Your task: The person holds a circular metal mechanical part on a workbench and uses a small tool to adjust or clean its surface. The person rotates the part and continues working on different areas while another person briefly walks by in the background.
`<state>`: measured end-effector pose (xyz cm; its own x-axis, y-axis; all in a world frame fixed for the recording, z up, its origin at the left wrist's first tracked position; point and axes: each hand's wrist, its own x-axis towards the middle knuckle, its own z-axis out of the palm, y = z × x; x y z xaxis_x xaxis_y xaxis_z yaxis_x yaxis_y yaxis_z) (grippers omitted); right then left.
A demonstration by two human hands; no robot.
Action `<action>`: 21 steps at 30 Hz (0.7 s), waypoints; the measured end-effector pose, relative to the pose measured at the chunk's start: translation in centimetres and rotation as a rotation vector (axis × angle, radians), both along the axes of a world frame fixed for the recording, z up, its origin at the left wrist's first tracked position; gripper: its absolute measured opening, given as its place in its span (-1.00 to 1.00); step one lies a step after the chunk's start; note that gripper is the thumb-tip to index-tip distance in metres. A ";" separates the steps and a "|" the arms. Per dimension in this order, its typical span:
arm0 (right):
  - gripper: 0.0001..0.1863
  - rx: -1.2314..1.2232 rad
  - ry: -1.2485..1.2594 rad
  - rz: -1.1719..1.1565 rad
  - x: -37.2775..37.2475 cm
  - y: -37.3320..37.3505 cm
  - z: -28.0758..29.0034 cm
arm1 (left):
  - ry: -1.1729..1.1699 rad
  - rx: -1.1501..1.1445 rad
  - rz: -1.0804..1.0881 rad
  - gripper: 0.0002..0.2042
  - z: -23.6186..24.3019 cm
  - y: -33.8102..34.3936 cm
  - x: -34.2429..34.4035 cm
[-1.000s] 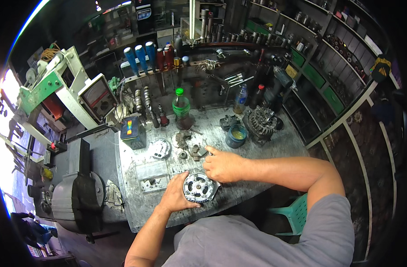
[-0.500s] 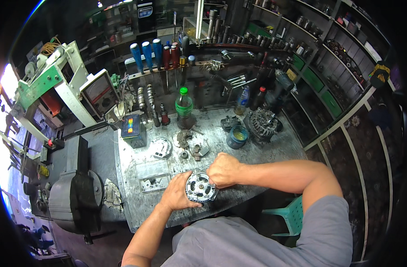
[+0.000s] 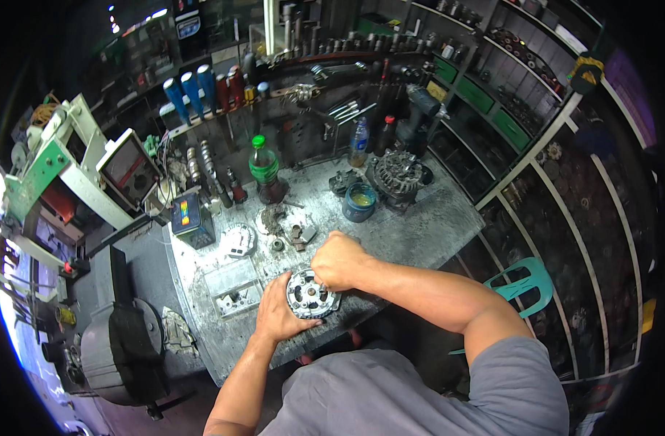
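A round silver alternator housing [image 3: 300, 304] with openings in its face sits near the front edge of the metal-topped bench [image 3: 412, 251]. My left hand [image 3: 277, 311] wraps round its left side, thumb along the near rim. Over the housing's upper right edge my right hand [image 3: 335, 263] is closed in a fist; whatever it grips is hidden from view. Just beyond lie small metal parts [image 3: 297, 236] and a round silver cover [image 3: 238, 240]. A shallow metal tray [image 3: 225, 304] of small hardware lies to the left of my left hand.
A blue tub [image 3: 359, 208] and another alternator [image 3: 399, 174] stand at the back right. A green-capped bottle [image 3: 264, 171] and a dark battery-like box [image 3: 193, 221] are further left. A bulky grey machine [image 3: 122, 341] flanks the bench. A green plastic chair [image 3: 525, 287] is at right.
The whole view has turned, so the bench and its things appear further left. My left hand keeps its hold on the housing; my right fist has shifted slightly over its edge.
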<state>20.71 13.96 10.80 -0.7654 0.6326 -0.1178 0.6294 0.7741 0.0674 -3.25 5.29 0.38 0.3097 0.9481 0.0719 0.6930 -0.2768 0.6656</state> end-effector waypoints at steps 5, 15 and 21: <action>-0.87 0.136 0.101 0.074 0.4 -0.4 0.3 | -0.005 0.006 -0.036 0.49 -0.7 0.1 -0.3; -0.37 -0.134 0.898 -0.837 12.0 -5.6 -8.5 | -0.196 0.081 0.504 0.29 -4.9 -13.5 -0.3; -0.25 -0.463 0.611 -0.908 16.8 -9.6 -15.6 | -0.091 0.020 0.600 0.09 -6.6 -22.8 1.6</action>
